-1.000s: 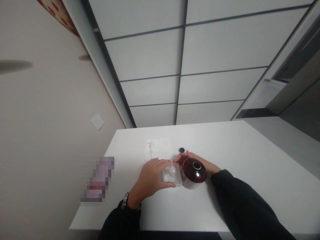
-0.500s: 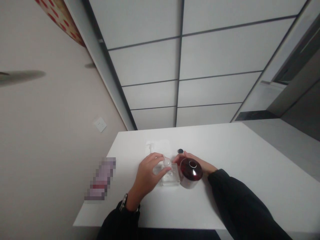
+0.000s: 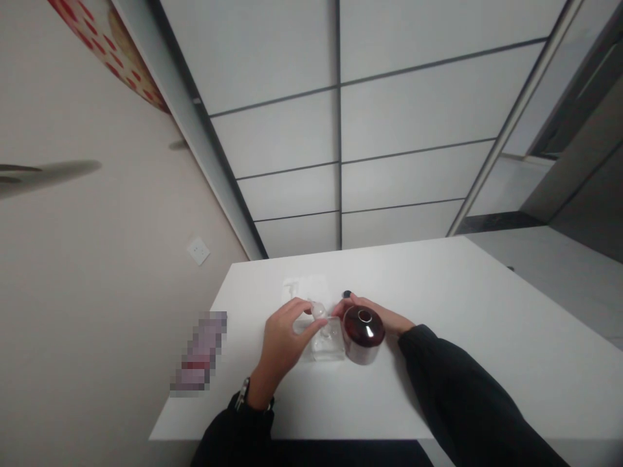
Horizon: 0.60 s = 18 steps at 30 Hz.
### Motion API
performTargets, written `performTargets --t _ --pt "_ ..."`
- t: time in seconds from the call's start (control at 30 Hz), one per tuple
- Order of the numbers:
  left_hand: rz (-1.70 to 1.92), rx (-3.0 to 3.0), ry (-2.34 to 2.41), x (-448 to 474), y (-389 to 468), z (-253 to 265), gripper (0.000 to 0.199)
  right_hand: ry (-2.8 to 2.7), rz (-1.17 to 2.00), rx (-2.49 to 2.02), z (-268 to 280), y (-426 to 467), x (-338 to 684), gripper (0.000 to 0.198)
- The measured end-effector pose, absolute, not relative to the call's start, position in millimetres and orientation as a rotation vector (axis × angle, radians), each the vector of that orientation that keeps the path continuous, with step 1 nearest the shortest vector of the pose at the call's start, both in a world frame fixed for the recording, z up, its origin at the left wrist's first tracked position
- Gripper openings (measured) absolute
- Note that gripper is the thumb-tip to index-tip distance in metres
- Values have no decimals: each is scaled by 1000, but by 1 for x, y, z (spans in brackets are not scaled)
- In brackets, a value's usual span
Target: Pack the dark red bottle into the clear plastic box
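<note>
A small clear, rounded piece (image 3: 318, 311) is pinched between the thumb and fingers of my left hand (image 3: 287, 334); its exact kind is too blurred to make out. Just below it lies a clear plastic box (image 3: 328, 350) with transparent contents that I cannot tell apart. My right hand (image 3: 367, 308) reaches around the far side of a jar with a dark red, glossy lid (image 3: 365, 327) and a clear lower body. Its fingertips show near the box's far right corner, but the jar hides most of the fingers and any grip.
The white table (image 3: 467, 363) carries a thin, pale, see-through sheet or tray (image 3: 311, 284) behind my left hand. A small dark round piece (image 3: 346, 294) lies beyond the right fingers. A pixelated pinkish item (image 3: 202, 353) is at the left edge, near the wall.
My view has shifted slightly, so the hands, jar and box appear a little further left. The left hand keeps its pinch on the clear piece; the jar stays beside the box.
</note>
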<state>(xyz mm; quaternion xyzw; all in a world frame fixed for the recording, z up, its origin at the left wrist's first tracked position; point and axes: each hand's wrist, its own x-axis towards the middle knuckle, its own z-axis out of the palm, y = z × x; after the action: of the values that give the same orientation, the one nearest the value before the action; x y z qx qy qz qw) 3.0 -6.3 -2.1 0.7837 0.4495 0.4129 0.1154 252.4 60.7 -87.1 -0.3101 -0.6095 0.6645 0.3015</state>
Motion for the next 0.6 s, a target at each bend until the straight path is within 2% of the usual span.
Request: performTargets --t 0.6 --pt "1199 2183 1375 6 -6 5 28 -1642 1760 -834 -81 59 254 88"
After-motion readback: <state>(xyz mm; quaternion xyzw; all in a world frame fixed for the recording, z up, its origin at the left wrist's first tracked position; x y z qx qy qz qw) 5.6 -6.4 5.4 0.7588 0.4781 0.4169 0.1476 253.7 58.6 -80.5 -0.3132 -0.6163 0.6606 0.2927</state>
